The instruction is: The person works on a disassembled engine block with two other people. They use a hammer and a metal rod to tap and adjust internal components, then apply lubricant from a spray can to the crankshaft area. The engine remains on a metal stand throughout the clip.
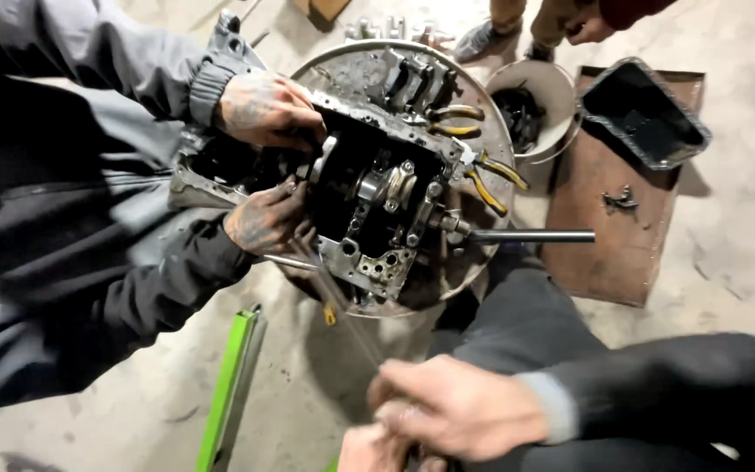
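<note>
Thin rod (342,306) slants up-left from right hand (456,406), which is clamped on it, to the engine block's (369,201) near edge; left hand (369,450) farther back, cropped, grip unclear.

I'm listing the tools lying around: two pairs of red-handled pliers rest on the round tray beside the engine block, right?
Not quite: in the head view the two pairs of pliers on the round tray beside the engine block have yellow handles, not red.
</note>
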